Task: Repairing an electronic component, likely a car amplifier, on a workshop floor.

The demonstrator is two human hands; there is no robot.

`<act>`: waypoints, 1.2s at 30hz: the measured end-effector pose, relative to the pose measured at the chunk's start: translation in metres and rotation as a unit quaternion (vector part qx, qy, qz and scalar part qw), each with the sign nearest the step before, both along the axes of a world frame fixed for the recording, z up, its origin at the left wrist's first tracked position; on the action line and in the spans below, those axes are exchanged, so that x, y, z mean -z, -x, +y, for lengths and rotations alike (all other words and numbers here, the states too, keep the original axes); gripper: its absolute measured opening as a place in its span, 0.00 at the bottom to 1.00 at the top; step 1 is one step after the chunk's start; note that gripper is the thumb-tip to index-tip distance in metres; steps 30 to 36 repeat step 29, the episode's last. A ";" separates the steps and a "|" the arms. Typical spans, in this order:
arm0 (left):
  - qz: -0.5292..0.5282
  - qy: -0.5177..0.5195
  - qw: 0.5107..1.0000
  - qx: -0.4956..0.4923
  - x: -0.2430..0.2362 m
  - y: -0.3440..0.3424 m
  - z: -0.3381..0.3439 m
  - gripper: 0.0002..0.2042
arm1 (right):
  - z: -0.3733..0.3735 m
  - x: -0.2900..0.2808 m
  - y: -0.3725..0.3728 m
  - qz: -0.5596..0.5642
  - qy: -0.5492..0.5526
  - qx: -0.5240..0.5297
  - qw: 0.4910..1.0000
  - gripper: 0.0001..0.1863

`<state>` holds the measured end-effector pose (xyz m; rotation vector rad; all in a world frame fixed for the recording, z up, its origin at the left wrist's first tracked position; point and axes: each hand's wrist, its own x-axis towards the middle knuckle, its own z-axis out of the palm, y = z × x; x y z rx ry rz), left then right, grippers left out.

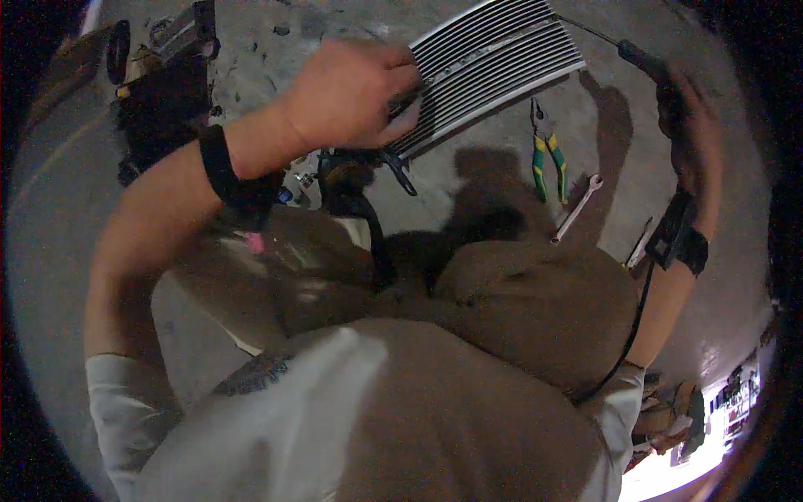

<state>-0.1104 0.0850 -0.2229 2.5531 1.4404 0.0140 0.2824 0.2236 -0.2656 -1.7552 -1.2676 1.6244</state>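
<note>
A slatted silver metal grille [493, 63] lies at the top middle, its far end cut off by the picture's edge. My left hand [355, 92] is closed around its left end; the fingertips are partly hidden there. At the right, my right hand [701, 138] grips a screwdriver [640, 58] with a dark handle. The thin shaft points left, and its tip meets the grille's upper right edge. Just below the grille lie pliers [549, 159] with green and yellow handles. A wrench [579, 209] rests to their right, nearer my knee.
My bent knees [535, 284] fill the middle foreground. Near my left wrist are a black strap [401, 171] and small metal parts [305, 178]. Dark boxy objects [167, 109] stand at the far left. Another slim metal tool [640, 243] lies beside my right wrist. Grey concrete floor [259, 67] surrounds everything.
</note>
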 end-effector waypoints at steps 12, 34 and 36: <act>0.013 0.052 0.997 0.055 -0.004 0.015 0.024 0.17 | 0.038 -0.046 0.039 -0.265 -0.274 -0.249 0.890 0.21; 0.108 0.179 0.971 0.112 -0.008 0.015 0.029 0.26 | -0.009 -0.082 0.080 -0.234 -0.020 -0.309 0.922 0.25; 0.108 0.179 0.971 0.112 -0.008 0.015 0.029 0.26 | -0.009 -0.082 0.080 -0.234 -0.020 -0.309 0.922 0.25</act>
